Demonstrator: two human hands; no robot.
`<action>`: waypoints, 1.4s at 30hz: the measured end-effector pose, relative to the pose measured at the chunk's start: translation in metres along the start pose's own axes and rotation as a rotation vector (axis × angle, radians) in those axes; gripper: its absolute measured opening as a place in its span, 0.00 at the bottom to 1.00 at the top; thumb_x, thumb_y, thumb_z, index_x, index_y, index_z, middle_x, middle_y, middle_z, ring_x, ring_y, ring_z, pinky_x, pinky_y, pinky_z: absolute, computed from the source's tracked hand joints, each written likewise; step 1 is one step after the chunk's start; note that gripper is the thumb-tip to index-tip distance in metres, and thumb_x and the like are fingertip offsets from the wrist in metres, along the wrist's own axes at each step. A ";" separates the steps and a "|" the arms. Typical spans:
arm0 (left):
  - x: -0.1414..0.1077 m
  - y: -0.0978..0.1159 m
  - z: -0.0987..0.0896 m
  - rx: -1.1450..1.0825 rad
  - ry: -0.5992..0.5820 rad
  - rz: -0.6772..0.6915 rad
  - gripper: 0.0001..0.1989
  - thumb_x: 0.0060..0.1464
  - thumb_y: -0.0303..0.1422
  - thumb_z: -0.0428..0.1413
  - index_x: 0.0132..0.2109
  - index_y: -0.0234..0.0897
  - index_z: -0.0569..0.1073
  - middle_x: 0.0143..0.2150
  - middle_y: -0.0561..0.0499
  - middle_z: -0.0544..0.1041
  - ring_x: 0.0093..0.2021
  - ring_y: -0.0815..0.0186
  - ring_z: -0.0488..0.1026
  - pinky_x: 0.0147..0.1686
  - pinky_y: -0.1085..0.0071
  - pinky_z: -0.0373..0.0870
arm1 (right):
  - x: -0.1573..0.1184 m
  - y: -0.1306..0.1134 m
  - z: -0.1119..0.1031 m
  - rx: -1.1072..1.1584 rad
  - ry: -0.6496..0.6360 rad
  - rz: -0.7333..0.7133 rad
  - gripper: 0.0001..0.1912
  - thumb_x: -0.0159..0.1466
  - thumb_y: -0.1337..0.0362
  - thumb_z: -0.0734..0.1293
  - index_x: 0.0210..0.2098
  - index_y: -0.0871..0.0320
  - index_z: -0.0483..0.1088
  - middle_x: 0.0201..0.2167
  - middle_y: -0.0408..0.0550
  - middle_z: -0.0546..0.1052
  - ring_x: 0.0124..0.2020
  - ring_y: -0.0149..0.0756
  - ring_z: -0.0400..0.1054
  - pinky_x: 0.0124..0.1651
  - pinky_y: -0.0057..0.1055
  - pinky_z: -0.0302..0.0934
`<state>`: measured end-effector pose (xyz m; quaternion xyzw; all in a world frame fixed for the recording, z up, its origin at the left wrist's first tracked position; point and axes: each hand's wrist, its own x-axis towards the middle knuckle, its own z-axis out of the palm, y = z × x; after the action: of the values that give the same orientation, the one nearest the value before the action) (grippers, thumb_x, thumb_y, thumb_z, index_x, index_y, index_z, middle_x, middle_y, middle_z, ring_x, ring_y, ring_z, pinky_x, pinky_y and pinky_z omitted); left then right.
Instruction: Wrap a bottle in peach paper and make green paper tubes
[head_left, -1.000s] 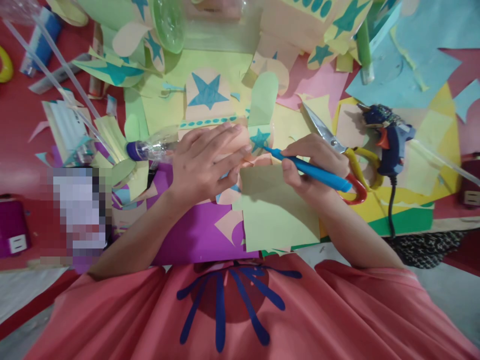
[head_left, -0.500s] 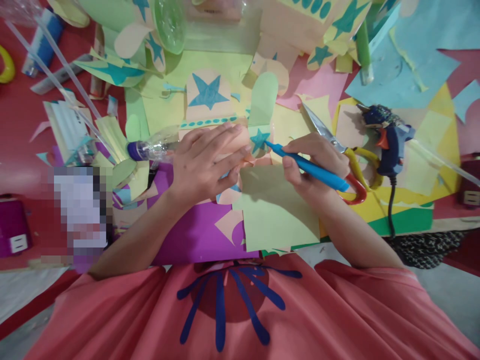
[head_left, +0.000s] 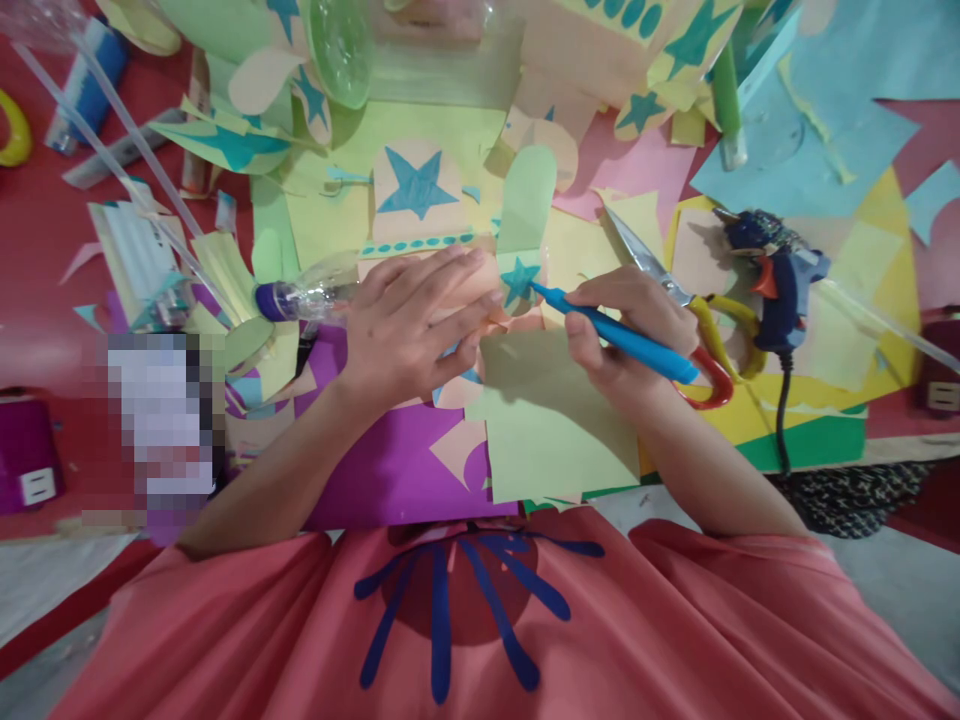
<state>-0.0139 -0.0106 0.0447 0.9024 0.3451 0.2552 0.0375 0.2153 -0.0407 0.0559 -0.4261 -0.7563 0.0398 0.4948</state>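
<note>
Where cut papers [head_left: 322,225] overlap: they cover much of the red table [head_left: 37,240], which shows at both sides.
Purple sheet [head_left: 390,465]: flat, close to the person's body.
Pale green sheet [head_left: 562,430]: right of the purple sheet, touching it.
Bottle [head_left: 319,298]: clear, lying on its side ahead of the body, purple cap [head_left: 268,301] pointing left, peach paper [head_left: 480,277] over its middle.
Left hand [head_left: 412,320]: palm down over the bottle, fingers slightly apart; how tightly they grip, I cannot tell.
Right hand [head_left: 634,325]: thumb and fingers closed around the blue marker [head_left: 622,345].
Scissors [head_left: 673,285]: just beside the right hand, handles yellow and red.
Glue gun [head_left: 784,295]: dark blue, just right of the scissors.
Blue marker: slanted, tip at the edge of the teal star [head_left: 519,281].
Teal star: at the bottle's right end, near the left fingertips.
</note>
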 end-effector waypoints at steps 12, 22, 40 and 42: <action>-0.002 -0.001 0.001 0.049 0.038 0.065 0.16 0.63 0.38 0.46 0.56 0.50 0.70 0.61 0.53 0.71 0.61 0.60 0.69 0.57 0.59 0.63 | -0.001 0.001 -0.001 0.055 -0.003 0.002 0.05 0.61 0.66 0.67 0.37 0.52 0.70 0.26 0.43 0.76 0.26 0.35 0.70 0.28 0.35 0.67; -0.001 -0.002 0.002 0.060 0.106 0.118 0.17 0.62 0.38 0.47 0.57 0.49 0.68 0.59 0.50 0.73 0.60 0.60 0.70 0.55 0.60 0.65 | -0.004 0.003 -0.004 0.090 0.027 0.063 0.03 0.63 0.60 0.66 0.36 0.49 0.73 0.25 0.41 0.76 0.26 0.34 0.71 0.28 0.35 0.68; 0.003 -0.010 -0.006 -0.023 -0.024 0.026 0.18 0.64 0.42 0.44 0.57 0.47 0.68 0.59 0.50 0.73 0.60 0.56 0.69 0.55 0.55 0.64 | -0.003 -0.004 0.000 0.105 -0.079 0.152 0.05 0.64 0.63 0.65 0.40 0.47 0.69 0.28 0.42 0.78 0.28 0.37 0.74 0.31 0.37 0.71; 0.002 -0.011 -0.006 0.002 -0.010 0.051 0.17 0.64 0.41 0.46 0.57 0.48 0.67 0.60 0.50 0.73 0.60 0.56 0.69 0.54 0.55 0.64 | -0.001 -0.005 0.000 0.122 -0.070 0.133 0.06 0.63 0.64 0.65 0.39 0.47 0.69 0.28 0.41 0.77 0.27 0.37 0.73 0.29 0.36 0.71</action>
<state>-0.0222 -0.0015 0.0481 0.9123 0.3218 0.2513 0.0319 0.2120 -0.0450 0.0575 -0.4427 -0.7395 0.1333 0.4893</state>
